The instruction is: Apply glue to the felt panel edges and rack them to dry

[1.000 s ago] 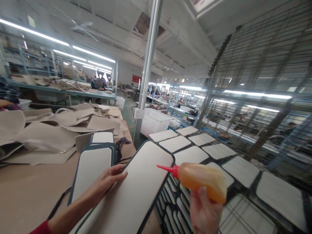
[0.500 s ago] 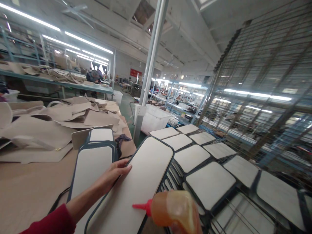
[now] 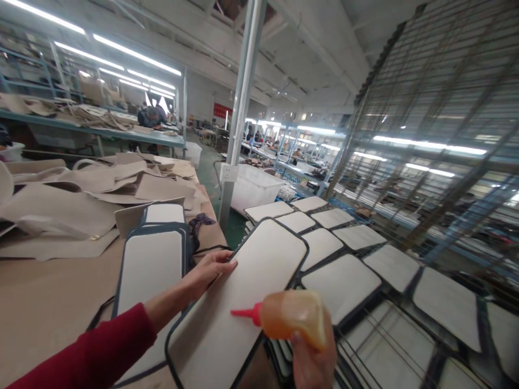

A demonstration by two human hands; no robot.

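My left hand [image 3: 215, 271] grips the left edge of a long white panel with a dark border and rounded corners [image 3: 259, 259], thumb on its face. The panel is tilted, its far end raised toward the right. In my right hand [image 3: 312, 351] is a squeeze bottle [image 3: 290, 316] of amber liquid with a red nozzle, lying sideways. The nozzle tip points left over the panel's lower half; I cannot tell whether it touches. Beside my left forearm lies a stack of similar dark-edged white panels [image 3: 152, 270] on the brown table.
Rows of white panels [image 3: 344, 283] lie on a wire rack at the right, with a raised wire grid [image 3: 421, 108] behind. Grey-beige cut pieces [image 3: 60, 208] pile up on the table [image 3: 36, 302]. A metal post [image 3: 239, 108] and a white bin [image 3: 255, 189] stand ahead.
My left hand and the panel have shifted right and slightly up in view. The bottle has risen and moved a little right, and more of my right hand shows.
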